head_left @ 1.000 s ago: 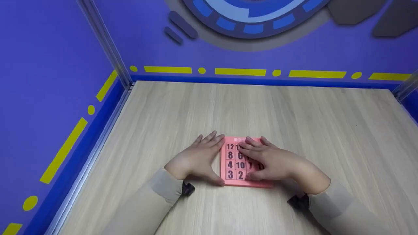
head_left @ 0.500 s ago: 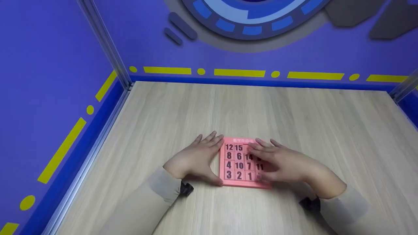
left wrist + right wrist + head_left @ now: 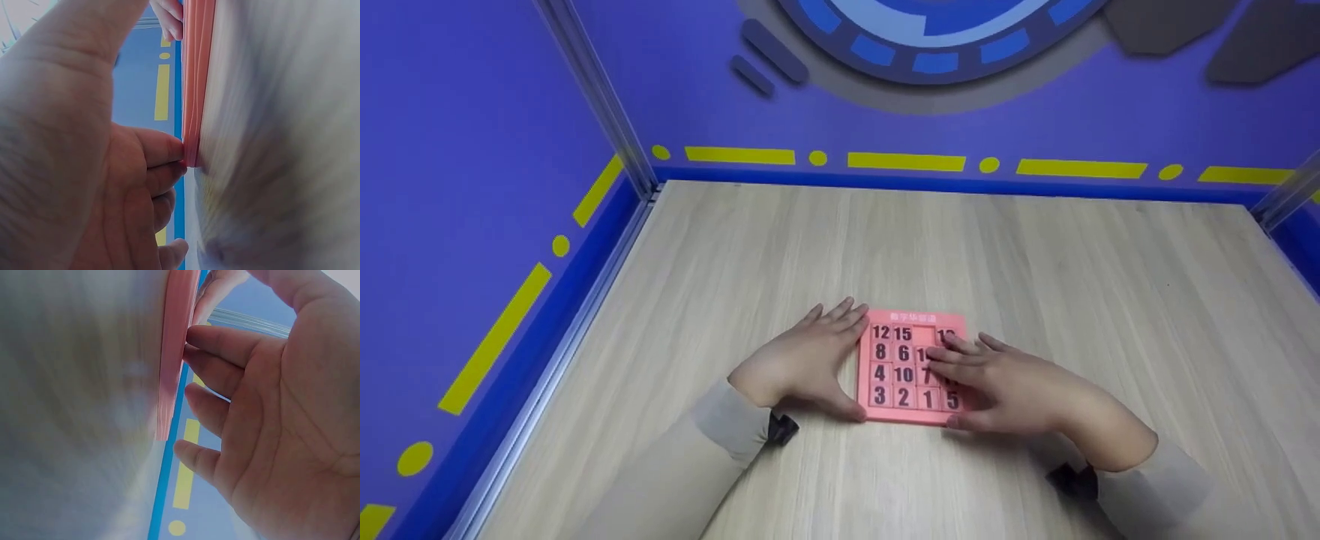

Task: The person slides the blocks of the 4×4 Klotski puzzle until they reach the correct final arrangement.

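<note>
A pink sliding number puzzle [image 3: 885, 415] lies flat on the table, its black numbers facing up. The top row shows one gap [image 3: 924, 334] in the third column. My left hand [image 3: 802, 360] lies along the puzzle's left side, index fingertip by the upper corner and thumb by the lower one. In the left wrist view, its fingertips touch the puzzle's side. My right hand [image 3: 1012, 382] is over the right part, fingers extended and fingertips over the third-column tiles, thumb near the lower right corner. It covers part of the right-hand tiles.
The wood-grain table [image 3: 780, 247] extends around the puzzle. A blue panel [image 3: 675, 82] with yellow marks stands along the back, and another one [image 3: 457, 187] along the left. A metal post [image 3: 607, 105] joins them at the corner.
My right hand has shifted to the right and toward me, uncovering the top-row gap and most of the bottom row. My left hand has stayed at the puzzle's left side.
</note>
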The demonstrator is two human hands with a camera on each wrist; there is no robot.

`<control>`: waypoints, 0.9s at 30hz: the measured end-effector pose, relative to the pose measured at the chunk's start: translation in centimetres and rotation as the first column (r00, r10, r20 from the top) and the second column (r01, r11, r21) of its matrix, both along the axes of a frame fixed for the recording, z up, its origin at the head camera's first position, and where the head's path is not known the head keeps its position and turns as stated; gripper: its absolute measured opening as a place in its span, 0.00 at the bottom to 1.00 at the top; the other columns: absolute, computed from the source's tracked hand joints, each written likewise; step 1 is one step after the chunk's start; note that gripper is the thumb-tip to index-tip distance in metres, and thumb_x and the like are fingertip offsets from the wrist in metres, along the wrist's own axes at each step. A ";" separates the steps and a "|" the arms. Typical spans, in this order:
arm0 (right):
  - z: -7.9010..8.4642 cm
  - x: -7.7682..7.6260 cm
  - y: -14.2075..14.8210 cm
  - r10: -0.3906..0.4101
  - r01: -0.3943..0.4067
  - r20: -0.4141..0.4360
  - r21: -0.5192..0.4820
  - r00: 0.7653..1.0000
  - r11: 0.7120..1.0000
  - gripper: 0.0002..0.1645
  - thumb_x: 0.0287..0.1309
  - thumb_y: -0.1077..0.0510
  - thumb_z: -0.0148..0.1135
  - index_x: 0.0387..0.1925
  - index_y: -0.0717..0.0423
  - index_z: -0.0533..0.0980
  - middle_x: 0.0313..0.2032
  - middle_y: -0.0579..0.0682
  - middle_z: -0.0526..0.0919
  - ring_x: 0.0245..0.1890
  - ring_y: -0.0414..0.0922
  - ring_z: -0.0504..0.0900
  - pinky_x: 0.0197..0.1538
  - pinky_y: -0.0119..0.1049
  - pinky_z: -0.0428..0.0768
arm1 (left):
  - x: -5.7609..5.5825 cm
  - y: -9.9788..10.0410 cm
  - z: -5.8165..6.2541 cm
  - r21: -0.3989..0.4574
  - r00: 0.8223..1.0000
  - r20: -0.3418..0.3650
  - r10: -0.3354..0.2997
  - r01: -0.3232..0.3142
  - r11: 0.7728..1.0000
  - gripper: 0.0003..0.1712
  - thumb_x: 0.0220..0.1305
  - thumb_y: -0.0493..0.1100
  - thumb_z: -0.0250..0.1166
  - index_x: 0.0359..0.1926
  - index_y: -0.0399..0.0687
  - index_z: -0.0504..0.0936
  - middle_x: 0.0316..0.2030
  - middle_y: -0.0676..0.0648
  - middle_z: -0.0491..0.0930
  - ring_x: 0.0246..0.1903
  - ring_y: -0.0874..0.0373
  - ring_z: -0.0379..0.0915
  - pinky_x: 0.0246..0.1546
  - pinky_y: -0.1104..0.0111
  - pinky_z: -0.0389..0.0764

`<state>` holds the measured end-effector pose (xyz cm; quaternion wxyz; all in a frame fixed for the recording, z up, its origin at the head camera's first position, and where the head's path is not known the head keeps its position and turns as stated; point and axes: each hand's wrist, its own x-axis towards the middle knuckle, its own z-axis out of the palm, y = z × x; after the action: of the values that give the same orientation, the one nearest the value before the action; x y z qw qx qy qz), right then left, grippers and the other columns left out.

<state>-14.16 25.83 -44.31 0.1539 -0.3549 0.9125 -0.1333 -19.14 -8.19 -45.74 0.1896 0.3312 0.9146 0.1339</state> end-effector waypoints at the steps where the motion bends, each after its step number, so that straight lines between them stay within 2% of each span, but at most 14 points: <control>1: 0.0 -0.1 0.0 -0.005 0.005 0.004 0.001 1.000 1.000 0.52 0.73 0.25 0.66 0.86 0.48 0.70 0.86 0.49 0.69 0.89 0.61 0.63 0.89 0.73 0.57 | 0.0 -0.1 0.0 0.003 1.000 0.001 0.004 -0.004 1.000 0.86 0.47 0.77 0.84 0.93 0.45 0.48 0.94 0.48 0.39 0.94 0.50 0.30 0.95 0.48 0.35; 10: 0.0 -0.8 -0.1 -0.027 0.028 0.030 -0.010 0.999 1.000 0.51 0.73 0.28 0.67 0.86 0.47 0.69 0.87 0.48 0.68 0.89 0.63 0.62 0.90 0.75 0.54 | -0.2 -0.1 0.1 0.012 1.000 0.010 0.018 -0.018 1.000 0.86 0.47 0.77 0.85 0.93 0.45 0.49 0.94 0.49 0.40 0.94 0.50 0.31 0.95 0.49 0.36; 17: -0.3 -1.4 0.1 -0.058 0.058 0.039 0.005 0.998 0.998 0.46 0.74 0.35 0.68 0.86 0.44 0.70 0.87 0.47 0.68 0.90 0.61 0.60 0.91 0.73 0.52 | -0.3 0.2 -0.3 0.003 1.000 0.009 0.010 -0.010 1.000 0.86 0.47 0.77 0.85 0.93 0.45 0.48 0.93 0.48 0.40 0.94 0.50 0.31 0.95 0.48 0.35; 27: -0.3 -2.6 0.2 -0.085 0.086 0.063 -0.007 0.994 0.996 0.48 0.76 0.28 0.65 0.86 0.42 0.70 0.85 0.52 0.71 0.91 0.64 0.58 0.90 0.75 0.51 | -0.3 0.2 -0.1 -0.006 1.000 -0.006 0.007 -0.007 1.000 0.86 0.47 0.78 0.85 0.93 0.45 0.49 0.93 0.47 0.40 0.94 0.49 0.31 0.94 0.47 0.35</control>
<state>-16.72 26.00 -44.60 0.1746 -0.3118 0.9210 -0.1553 -19.41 -8.02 -45.88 0.1874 0.3279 0.9167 0.1306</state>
